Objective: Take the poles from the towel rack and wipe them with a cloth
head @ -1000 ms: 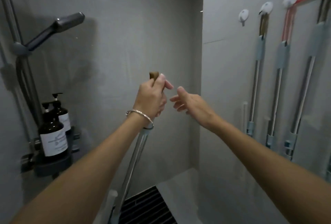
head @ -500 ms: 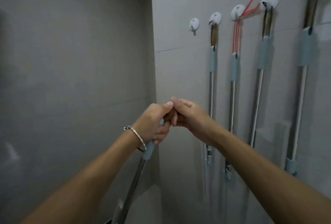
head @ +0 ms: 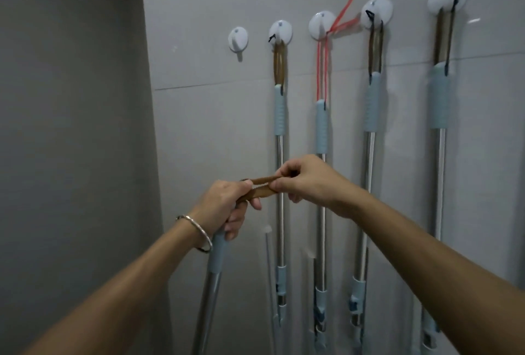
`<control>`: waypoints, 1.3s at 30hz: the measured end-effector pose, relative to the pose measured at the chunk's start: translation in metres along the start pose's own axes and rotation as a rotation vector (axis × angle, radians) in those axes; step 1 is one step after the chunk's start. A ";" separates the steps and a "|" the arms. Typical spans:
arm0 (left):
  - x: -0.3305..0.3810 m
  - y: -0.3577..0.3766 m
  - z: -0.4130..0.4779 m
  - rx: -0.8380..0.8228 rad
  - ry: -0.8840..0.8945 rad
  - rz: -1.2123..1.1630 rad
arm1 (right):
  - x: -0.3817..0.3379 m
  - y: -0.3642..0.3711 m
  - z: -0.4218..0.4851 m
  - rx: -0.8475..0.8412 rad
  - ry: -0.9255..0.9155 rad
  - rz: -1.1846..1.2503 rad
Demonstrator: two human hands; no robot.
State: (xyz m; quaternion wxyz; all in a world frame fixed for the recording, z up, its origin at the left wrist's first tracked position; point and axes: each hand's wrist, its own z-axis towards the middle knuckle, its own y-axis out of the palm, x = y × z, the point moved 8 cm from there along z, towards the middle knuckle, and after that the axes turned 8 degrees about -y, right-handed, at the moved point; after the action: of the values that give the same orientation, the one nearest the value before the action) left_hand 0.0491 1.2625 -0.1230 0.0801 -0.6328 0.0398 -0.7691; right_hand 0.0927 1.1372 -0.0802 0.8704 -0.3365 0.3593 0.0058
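Grips the pole (head: 208,295) in the left hand (head: 224,207), fingers curled tight round its pale blue sleeve at lower centre of the frame. Held steeply, long axis running from the bottom edge left of centre up and slightly right into the fist, sleeved end uppermost, bare metal shaft pointing down.

Pinches the far end of the brown loop (head: 261,184) at the pole's top with the right hand (head: 309,181), thumb and fingers closed on it. Drawn out almost level between the two hands, pointing right across mid-frame. Wears a silver bracelet (head: 199,229) on the left wrist.

Behind, against the pale wall (head: 488,156): four hung poles (head: 439,184), upright, blue sleeves uppermost, shafts pointing straight down, spread from centre to the right side. Hung from round white hooks (head: 377,12), the second from the left by a red cord (head: 322,70), the others by brown loops. One more white hook (head: 238,39) at upper centre-left, just left of the row.
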 end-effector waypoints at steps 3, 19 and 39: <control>0.001 -0.025 0.029 -0.028 0.005 -0.020 | 0.003 0.002 0.037 0.055 0.061 0.280; 0.090 -0.113 0.173 -0.004 0.260 -0.250 | -0.055 -0.023 0.212 0.308 -0.058 0.370; 0.223 -0.160 0.241 0.768 0.514 0.639 | -0.116 -0.114 0.323 0.660 -0.237 -0.407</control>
State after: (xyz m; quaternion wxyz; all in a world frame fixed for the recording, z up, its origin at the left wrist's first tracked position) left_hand 0.2320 1.3912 0.1660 0.5216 -0.3069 -0.0352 -0.7953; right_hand 0.2359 1.2666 0.2255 0.9505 -0.1004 0.1652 -0.2434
